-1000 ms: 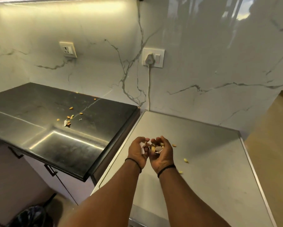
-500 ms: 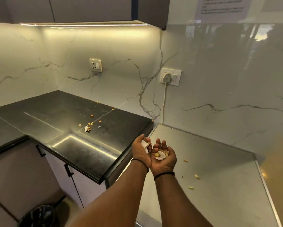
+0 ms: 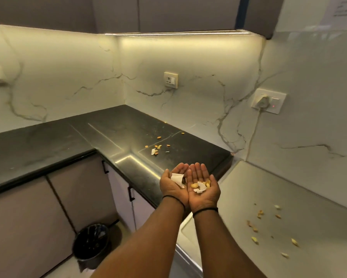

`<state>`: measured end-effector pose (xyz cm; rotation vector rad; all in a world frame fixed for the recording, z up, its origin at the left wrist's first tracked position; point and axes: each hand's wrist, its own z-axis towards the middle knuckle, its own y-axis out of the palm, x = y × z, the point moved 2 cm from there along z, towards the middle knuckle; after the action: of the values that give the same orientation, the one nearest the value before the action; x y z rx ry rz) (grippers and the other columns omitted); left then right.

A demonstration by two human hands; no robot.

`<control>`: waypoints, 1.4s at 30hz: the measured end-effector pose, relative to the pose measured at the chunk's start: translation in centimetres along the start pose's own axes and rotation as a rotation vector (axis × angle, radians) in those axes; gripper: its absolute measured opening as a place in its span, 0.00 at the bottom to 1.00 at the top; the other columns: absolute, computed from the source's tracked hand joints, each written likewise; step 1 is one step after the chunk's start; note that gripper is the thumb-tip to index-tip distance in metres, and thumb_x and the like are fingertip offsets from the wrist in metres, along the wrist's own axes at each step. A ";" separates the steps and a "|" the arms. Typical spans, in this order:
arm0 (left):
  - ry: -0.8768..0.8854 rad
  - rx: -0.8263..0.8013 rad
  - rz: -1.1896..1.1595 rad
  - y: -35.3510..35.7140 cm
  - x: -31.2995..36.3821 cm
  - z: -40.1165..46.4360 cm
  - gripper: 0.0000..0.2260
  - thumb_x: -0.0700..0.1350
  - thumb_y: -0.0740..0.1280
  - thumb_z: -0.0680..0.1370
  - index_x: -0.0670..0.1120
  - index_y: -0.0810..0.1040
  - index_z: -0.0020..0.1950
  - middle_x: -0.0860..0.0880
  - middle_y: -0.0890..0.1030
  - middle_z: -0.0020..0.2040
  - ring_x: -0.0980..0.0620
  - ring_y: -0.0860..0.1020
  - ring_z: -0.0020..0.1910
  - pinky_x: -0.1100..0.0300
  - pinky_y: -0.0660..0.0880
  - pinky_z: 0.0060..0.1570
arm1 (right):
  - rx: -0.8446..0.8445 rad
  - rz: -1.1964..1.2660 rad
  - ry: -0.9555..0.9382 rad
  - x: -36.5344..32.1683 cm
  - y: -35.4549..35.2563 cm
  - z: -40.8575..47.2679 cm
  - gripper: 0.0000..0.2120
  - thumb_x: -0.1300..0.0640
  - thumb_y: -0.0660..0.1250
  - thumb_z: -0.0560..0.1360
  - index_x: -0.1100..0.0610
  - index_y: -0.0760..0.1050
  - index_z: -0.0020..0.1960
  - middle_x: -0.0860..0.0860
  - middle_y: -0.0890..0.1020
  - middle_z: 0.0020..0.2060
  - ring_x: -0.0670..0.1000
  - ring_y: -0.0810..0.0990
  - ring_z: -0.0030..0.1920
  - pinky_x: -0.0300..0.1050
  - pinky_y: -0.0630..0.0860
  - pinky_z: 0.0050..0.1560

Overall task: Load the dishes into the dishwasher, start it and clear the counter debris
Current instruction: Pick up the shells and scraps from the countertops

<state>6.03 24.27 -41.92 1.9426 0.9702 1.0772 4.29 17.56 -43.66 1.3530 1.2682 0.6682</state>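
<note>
The person is partway through clearing the counter debris. The left hand [image 3: 173, 184] and right hand [image 3: 202, 186] are held side by side, palms up, touching along their inner edges to form a bowl. The fingers are gently cupped rather than clenched: white shell fragments [image 3: 177, 179] lie in the left palm, and nuts and white bits [image 3: 200, 186] in the right. More debris lies on the black counter [image 3: 108, 133] as scattered bits [image 3: 156, 149], and more on the grey dishwasher top [image 3: 319, 197] as loose nuts [image 3: 269, 227]. A black bin [image 3: 91, 244] stands on the floor, lower left. The next move probably calls for carrying the load level to that bin without opening a gap between the palms.
</note>
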 end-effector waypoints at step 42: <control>0.072 0.832 -0.035 -58.9 30.7 24.9 0.14 0.46 0.56 0.82 0.40 0.77 0.56 0.39 0.81 0.49 0.41 0.80 0.48 0.56 0.77 0.41 | 0.537 -0.634 0.762 60.7 -28.5 14.6 0.12 0.59 0.53 0.81 0.59 0.75 0.47 0.58 0.78 0.43 0.56 0.76 0.42 0.44 0.80 0.36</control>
<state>23.72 72.99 -90.33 2.5151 1.6702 0.7768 25.17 63.72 -89.97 1.0027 2.4894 0.3976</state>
